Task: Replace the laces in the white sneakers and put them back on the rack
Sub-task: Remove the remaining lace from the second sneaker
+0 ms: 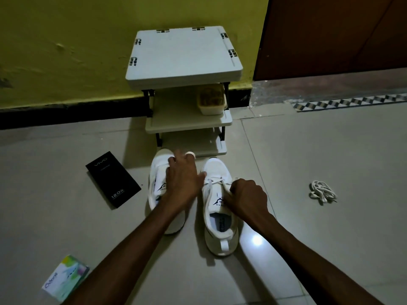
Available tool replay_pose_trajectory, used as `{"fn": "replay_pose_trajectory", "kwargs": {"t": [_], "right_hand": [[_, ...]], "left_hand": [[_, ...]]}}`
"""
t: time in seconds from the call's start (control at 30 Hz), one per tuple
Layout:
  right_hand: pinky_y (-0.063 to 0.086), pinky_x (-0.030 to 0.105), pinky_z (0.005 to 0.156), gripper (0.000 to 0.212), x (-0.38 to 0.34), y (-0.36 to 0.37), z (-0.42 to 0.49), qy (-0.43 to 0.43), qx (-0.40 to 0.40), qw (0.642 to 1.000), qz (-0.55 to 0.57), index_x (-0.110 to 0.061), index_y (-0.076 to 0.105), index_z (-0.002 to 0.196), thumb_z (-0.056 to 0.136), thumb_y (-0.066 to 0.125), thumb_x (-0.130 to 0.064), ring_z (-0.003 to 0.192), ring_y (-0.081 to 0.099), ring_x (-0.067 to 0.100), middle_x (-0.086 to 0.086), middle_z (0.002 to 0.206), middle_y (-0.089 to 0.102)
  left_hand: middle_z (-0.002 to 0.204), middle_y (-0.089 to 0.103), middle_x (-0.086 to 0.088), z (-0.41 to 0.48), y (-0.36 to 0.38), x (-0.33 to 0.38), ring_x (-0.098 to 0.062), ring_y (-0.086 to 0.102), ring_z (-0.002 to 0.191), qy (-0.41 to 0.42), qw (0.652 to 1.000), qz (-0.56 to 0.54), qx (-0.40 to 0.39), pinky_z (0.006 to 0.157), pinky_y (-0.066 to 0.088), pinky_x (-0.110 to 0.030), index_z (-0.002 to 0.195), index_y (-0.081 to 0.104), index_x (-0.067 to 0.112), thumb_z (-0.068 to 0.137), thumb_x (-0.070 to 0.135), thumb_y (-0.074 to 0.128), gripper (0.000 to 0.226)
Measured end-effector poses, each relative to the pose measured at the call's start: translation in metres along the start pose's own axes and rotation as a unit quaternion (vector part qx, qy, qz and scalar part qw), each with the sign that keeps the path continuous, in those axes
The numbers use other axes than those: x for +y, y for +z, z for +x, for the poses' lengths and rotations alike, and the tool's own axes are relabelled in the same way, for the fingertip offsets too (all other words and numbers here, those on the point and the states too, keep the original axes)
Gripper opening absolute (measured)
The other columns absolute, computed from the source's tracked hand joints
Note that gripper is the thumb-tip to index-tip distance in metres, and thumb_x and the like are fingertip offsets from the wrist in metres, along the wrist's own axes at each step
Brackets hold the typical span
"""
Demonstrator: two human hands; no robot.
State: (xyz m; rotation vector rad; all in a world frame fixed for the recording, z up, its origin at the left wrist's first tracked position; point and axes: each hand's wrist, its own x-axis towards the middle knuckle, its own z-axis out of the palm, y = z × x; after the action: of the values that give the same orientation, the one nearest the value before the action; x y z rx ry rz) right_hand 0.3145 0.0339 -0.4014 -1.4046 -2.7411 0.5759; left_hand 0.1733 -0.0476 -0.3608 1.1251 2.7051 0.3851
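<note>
Sneakers: L sneaker (pixel 157 172) + R sneaker (pixel 220 238), side by side on the floor (pixel 308 150) just in front of the rack (pixel 182 60), toes toward it, heels away.

Look: both white w/ mesh-like uppers, thick pale soles and a dark printed logo on each tongue. R sneaker has a heel pull-loop and a printed insole. A flat white lace (pixel 214 179) crosses only its rows nearest the toe; eyelets above are bare. L sneaker's lacing is hidden under the hand.

Materials: rack is off-white plastic, 3 flat square-ish shelves on thin black posts, backed against a rough yellow wall (pixel 66 51). Pale tub (pixel 211 102) on mid shelf, R side. Floor is smooth, glossy grey tile.

Hands:
- L hand (pixel 182 179) is palm down over L sneaker, fingers spread and roughly straight. Thumb tip touches R sneaker's forefoot edge. Can't tell if it grips anything.
- R hand (pixel 246 199) has fingers curled tight, pinching the lace at R sneaker's upper eyelets.

Other:
- loose lace bundle (pixel 322 192), white, tangled, on floor well R of rack.
- matte black box (pixel 113 179), flat, L of rack front.
- colourful packet (pixel 66 275), far from rack, L.
</note>
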Motion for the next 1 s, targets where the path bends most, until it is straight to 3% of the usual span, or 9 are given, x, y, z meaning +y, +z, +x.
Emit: {"fn": "replay_pose_trajectory", "kwargs": {"t": [0.07,0.17,0.33,0.43,0.53,0.63,0.73,0.83,1.0], "right_hand": [[0.037,0.024,0.058,0.034,-0.003,-0.001,0.002,-0.018,0.003,1.000,0.000,-0.017,0.060,0.088,0.085,0.064,-0.051,0.079,0.063,0.024,0.000,0.082,0.059],[0.027,0.022,0.046,0.028,-0.007,-0.004,0.006,-0.040,-0.001,0.999,-0.015,-0.016,0.054,0.078,0.085,0.065,-0.041,0.064,0.052,0.020,-0.002,0.066,0.050],[0.021,0.023,0.045,0.032,0.001,-0.002,0.006,-0.074,0.004,0.997,-0.014,-0.018,0.043,0.067,0.088,0.058,-0.036,0.065,0.051,0.025,0.000,0.067,0.049],[0.024,0.024,0.047,0.045,0.006,0.001,0.008,-0.078,0.002,0.997,0.012,-0.022,0.036,0.056,0.087,0.060,-0.045,0.058,0.047,0.020,-0.006,0.054,0.037],[0.025,0.022,0.046,0.038,0.006,0.001,0.011,-0.065,-0.011,0.998,0.018,-0.020,0.042,0.058,0.083,0.064,-0.039,0.054,0.046,0.019,-0.006,0.053,0.038],[0.025,0.023,0.046,0.020,0.006,0.002,0.014,-0.034,-0.011,0.999,0.030,-0.010,0.053,0.066,0.077,0.064,-0.023,0.051,0.042,0.018,-0.002,0.053,0.039],[0.036,0.026,0.049,0.017,0.016,0.002,0.019,0.029,-0.030,0.992,0.122,0.003,0.063,0.070,0.072,0.065,-0.014,0.057,0.054,0.025,0.006,0.054,0.049],[0.058,0.038,0.066,0.019,0.016,-0.005,0.025,0.043,-0.063,0.984,0.159,0.000,0.070,0.083,0.072,0.069,-0.015,0.067,0.068,0.030,0.014,0.071,0.069],[0.049,0.026,0.071,0.024,-0.007,-0.015,0.032,-0.076,-0.009,0.993,0.092,-0.021,0.070,0.103,0.079,0.071,-0.027,0.088,0.064,0.020,0.001,0.100,0.066]], "left_hand": [[0.143,0.032,-0.016,-0.010,0.007,0.009,-0.035,0.044,0.124,0.023,0.999,0.003,-0.023,0.096,0.040,-0.042,0.135,0.040,0.011,0.092,0.046,0.058,0.058],[0.142,0.033,-0.014,-0.021,0.017,0.018,-0.034,0.047,0.123,0.020,0.997,0.021,-0.076,0.092,0.042,-0.041,0.139,0.035,0.012,0.091,0.049,0.057,0.065],[0.153,0.022,-0.014,-0.018,0.026,0.015,-0.033,0.043,0.127,-0.017,0.996,0.051,-0.074,0.095,0.041,-0.042,0.133,0.047,0.011,0.092,0.055,0.052,0.060],[0.141,0.040,-0.015,-0.017,0.026,0.019,-0.032,0.051,0.121,-0.016,0.995,0.064,-0.071,0.091,0.043,-0.040,0.131,0.046,0.009,0.092,0.052,0.053,0.059],[0.123,0.059,-0.015,-0.017,0.028,0.021,-0.033,0.058,0.112,-0.006,0.997,0.047,-0.056,0.086,0.045,-0.039,0.135,0.033,0.006,0.093,0.039,0.057,0.059],[0.122,0.061,-0.017,-0.014,0.031,0.019,-0.035,0.059,0.112,-0.029,0.998,0.014,-0.054,0.087,0.047,-0.039,0.146,0.017,0.003,0.094,0.023,0.058,0.070],[0.125,0.059,-0.019,-0.008,0.031,0.010,-0.036,0.057,0.114,-0.054,0.995,-0.052,-0.073,0.089,0.045,-0.039,0.150,0.010,0.001,0.093,0.019,0.057,0.076],[0.114,0.063,-0.017,-0.006,0.030,0.001,-0.036,0.059,0.105,-0.062,0.990,-0.111,-0.065,0.081,0.043,-0.040,0.136,0.031,0.002,0.088,0.024,0.061,0.061],[0.110,0.046,-0.007,-0.021,0.028,0.002,-0.029,0.057,0.092,0.003,0.996,-0.089,-0.026,0.075,0.046,-0.037,0.103,0.051,0.014,0.087,0.036,0.063,0.029]]}}
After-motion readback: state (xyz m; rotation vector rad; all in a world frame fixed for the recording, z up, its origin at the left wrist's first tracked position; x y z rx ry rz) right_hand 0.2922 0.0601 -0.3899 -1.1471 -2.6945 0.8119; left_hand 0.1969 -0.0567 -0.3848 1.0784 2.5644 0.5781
